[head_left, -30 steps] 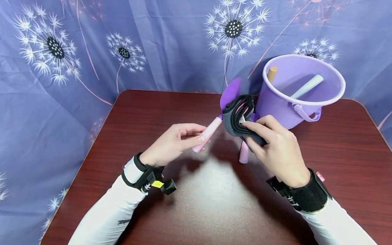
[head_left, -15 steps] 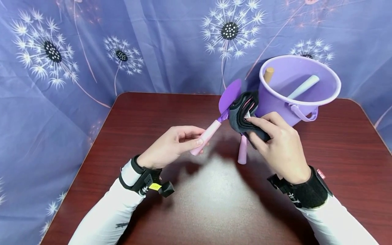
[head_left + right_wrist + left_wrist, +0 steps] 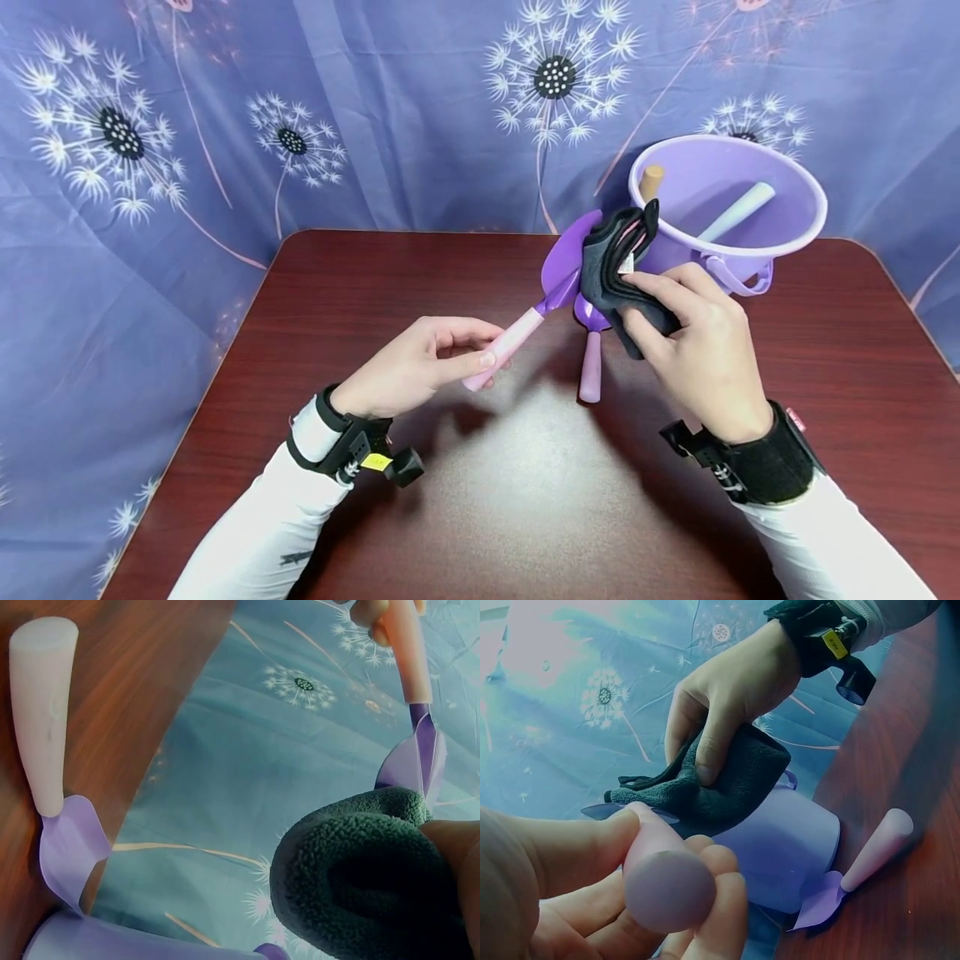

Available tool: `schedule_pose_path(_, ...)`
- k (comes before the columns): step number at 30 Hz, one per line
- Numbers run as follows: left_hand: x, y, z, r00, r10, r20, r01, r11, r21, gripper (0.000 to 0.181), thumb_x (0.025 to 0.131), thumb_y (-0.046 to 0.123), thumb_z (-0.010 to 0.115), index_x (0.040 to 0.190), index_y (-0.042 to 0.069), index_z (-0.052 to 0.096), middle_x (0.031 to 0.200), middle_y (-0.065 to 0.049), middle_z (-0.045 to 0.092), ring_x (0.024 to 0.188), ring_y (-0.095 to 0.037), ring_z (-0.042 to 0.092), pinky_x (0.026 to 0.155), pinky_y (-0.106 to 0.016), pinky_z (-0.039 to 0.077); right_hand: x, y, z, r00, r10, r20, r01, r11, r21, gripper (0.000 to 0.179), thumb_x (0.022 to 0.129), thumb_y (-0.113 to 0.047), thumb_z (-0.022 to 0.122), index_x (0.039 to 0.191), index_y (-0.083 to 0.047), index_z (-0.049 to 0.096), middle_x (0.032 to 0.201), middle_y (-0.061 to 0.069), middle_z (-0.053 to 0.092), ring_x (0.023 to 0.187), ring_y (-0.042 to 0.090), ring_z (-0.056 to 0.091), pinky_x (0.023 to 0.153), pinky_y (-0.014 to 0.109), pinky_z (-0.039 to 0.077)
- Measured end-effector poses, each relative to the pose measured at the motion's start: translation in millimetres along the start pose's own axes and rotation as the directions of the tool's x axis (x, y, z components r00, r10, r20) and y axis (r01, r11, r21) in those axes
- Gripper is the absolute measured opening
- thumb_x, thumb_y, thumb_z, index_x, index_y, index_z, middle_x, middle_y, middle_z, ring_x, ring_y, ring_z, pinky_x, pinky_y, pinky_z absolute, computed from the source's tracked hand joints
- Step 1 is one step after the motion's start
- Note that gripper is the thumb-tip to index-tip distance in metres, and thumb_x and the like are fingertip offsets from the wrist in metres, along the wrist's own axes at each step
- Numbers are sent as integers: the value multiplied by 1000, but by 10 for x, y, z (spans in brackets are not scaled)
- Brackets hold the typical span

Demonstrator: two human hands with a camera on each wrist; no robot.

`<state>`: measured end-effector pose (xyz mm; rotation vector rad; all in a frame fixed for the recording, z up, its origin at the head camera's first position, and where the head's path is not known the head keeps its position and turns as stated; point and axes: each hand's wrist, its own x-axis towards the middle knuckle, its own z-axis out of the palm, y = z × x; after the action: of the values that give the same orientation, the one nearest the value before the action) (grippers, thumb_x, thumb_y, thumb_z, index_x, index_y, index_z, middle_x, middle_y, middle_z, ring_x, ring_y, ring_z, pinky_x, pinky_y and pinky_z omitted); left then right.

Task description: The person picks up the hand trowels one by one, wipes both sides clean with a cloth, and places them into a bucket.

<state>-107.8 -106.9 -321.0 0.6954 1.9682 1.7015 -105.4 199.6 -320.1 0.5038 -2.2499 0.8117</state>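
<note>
My left hand [image 3: 420, 362] pinches the pink handle of a trowel [image 3: 506, 348] between thumb and fingers. Its purple blade [image 3: 561, 260] points up and away, toward the right. In my right hand [image 3: 693, 354] is a folded dark grey fleece cloth [image 3: 609, 265] with a small white tag, its near side overlapping the blade's right edge. The left wrist view shows the thumb pressed into the cloth [image 3: 739, 776], which hides most of the blade there. A second trowel [image 3: 591, 367], also purple with a pink handle, lies on the table below the cloth.
A lilac bucket [image 3: 705, 167] stands at the back right, close behind the cloth. Inside it are a light tan handle [image 3: 652, 182] and a pale blue-white handle [image 3: 738, 212]. The dark red wooden table [image 3: 360, 283] meets a blue dandelion-print curtain [image 3: 420, 108] at its back edge.
The cloth has slid right and slightly up, uncovering more of the held trowel's blade and of the trowel on the table. The held trowel has lowered a little. The head view has shifted slightly.
</note>
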Motion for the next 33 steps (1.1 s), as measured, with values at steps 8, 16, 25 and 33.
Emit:
schedule_pose_path(8,-9,9,-9,1000,4,14,-6,997,82,26,97,19,66,122,13,69,97,-7,69,85,-24,65,79,-34,50,20,33,-74,1000,17,26,-17,1000,-10,30,86,-12,71,115,-9,75,93,5,61,83,12,50,70,25,35)
schedule_pose_path(16,-13,13,-8,1000,-7,24,4,995,95,28,95,19,68,123,16,69,95,-6,70,84,-23,64,75,-33,51,44,20,-103,999,47,-7,-47,999,12,30,85,-11,72,115,-9,75,91,4,63,82,11,50,69,21,34)
schedule_pose_path(25,-15,12,19,1000,3,-4,-2,991,132,29,94,18,70,122,16,69,91,-5,69,81,-21,63,72,-35,51,51,-19,-118,997,70,-13,-70,997,39,27,86,-14,74,112,-10,76,91,2,64,81,10,49,68,21,33)
schedule_pose_path(33,-13,18,40,1000,17,-15,-15,989,146,27,94,17,69,120,15,70,89,-10,69,78,-22,64,73,-40,51,53,-114,-82,998,53,-45,-50,996,75,27,81,-7,77,108,-8,77,87,2,64,80,13,51,70,22,34)
